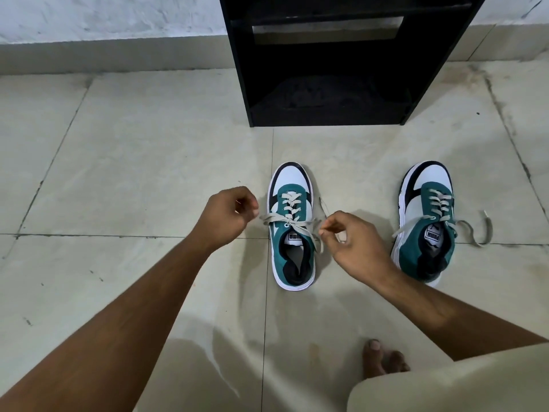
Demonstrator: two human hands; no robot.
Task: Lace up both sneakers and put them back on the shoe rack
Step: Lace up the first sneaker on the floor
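Note:
Two teal, white and black sneakers stand on the tiled floor, toes pointing away from me. The left sneaker [292, 230] has its beige lace [289, 224] crossed over the tongue. My left hand [230, 217] pinches one lace end on the shoe's left side. My right hand [349, 242] pinches the other end on its right side. The right sneaker [426, 224] stands apart, its lace ends [475, 230] trailing loose on the floor. The black shoe rack [326, 63] stands just beyond both shoes.
A white wall [104, 16] with a low skirting runs behind the rack. My bare toes [383, 361] and a knee in beige cloth [451, 385] show at the bottom right. Pale floor tiles [133, 159] stretch to the left.

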